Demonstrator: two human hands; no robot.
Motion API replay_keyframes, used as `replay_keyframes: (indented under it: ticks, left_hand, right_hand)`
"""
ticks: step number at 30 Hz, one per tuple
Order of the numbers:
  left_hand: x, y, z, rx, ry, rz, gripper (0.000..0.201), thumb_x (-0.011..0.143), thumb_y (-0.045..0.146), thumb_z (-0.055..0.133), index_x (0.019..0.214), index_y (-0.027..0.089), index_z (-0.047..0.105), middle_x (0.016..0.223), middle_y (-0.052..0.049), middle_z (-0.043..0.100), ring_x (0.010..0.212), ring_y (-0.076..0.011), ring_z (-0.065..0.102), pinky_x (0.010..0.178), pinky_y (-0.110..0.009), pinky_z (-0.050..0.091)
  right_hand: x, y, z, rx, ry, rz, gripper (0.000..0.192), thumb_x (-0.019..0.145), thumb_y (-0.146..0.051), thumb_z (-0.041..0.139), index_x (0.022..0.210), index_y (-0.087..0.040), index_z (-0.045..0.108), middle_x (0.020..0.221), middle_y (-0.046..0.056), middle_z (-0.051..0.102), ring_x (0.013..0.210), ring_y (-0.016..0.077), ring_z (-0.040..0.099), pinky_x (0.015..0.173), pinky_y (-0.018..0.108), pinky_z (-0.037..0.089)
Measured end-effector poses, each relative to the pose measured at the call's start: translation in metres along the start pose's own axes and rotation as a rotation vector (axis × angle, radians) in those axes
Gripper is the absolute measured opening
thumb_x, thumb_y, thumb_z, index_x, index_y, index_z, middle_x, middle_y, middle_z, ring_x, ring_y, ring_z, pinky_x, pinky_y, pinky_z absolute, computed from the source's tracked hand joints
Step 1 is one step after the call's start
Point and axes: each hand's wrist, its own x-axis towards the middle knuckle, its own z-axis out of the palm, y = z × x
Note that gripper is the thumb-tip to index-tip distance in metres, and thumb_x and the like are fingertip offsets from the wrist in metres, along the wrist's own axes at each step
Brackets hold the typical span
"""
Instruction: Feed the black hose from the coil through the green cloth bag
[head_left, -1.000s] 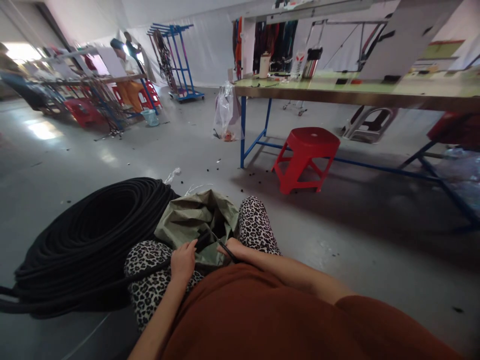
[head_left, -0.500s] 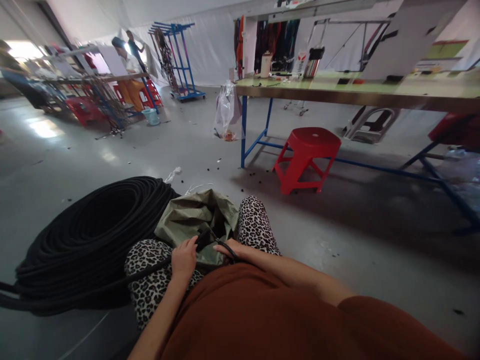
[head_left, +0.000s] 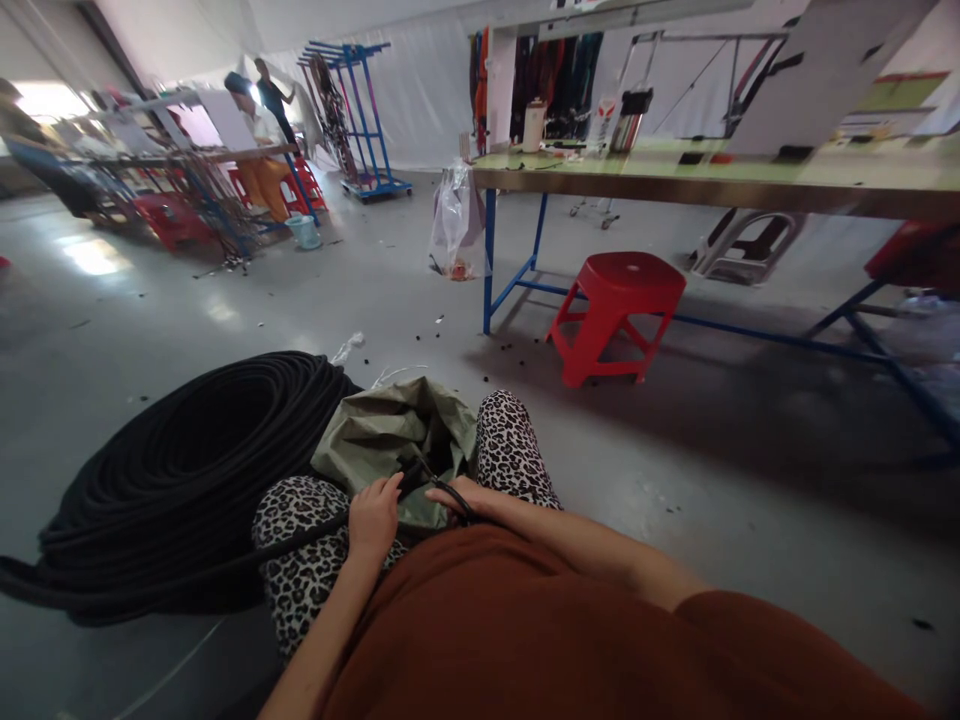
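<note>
My left hand [head_left: 373,515] is closed around a thick black cord [head_left: 300,540], which runs across my left thigh. The cord leads back to a large black coil [head_left: 202,470] on the floor at my left. In my right hand [head_left: 459,495] is a pair of scissors [head_left: 431,478] with black handles, its blades pointing at the cord end near my left fingers. Both hands are over an open olive-green sack [head_left: 375,425] between my knees. The sack's inside is dark, and what lies in it is hard to make out.
A red stool [head_left: 619,315] stands ahead on the right, by a long table [head_left: 675,185] with blue legs. A clear plastic bag [head_left: 455,225] hangs from the table's corner. Small black scraps dot the floor. At the back left, people work near a blue rack [head_left: 367,120].
The cord has been drawn to the right; its slack at the far left now shows as a bend inside the view. My left hand has shifted slightly right. My right hand stays nearly still.
</note>
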Motion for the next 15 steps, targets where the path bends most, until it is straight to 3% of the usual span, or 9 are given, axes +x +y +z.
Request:
replay_keyframes:
  ticks: [9,15]
  left_hand:
    - [0.0,0.001,-0.001,0.016,-0.066,0.003,0.038,0.094,0.02,0.041,0.122,0.024,0.066,0.108,-0.008,0.072,0.096,-0.0218,0.066,0.079,-0.033,0.046]
    - [0.0,0.001,-0.001,0.017,-0.087,0.017,0.038,0.094,0.02,0.04,0.123,0.023,0.064,0.107,-0.007,0.072,0.097,-0.0209,0.065,0.08,-0.032,0.045]
  right_hand:
    - [-0.005,-0.008,-0.002,-0.157,0.015,-0.013,0.048,0.087,-0.058,0.06,0.064,-0.015,0.057,0.058,0.002,0.057,0.055,0.014,0.059,0.05,0.02,0.046]
    - [-0.007,-0.007,0.0,-0.221,0.135,0.023,0.051,0.086,-0.061,0.058,0.066,-0.014,0.065,0.06,0.005,0.063,0.06,0.0168,0.065,0.053,0.021,0.046]
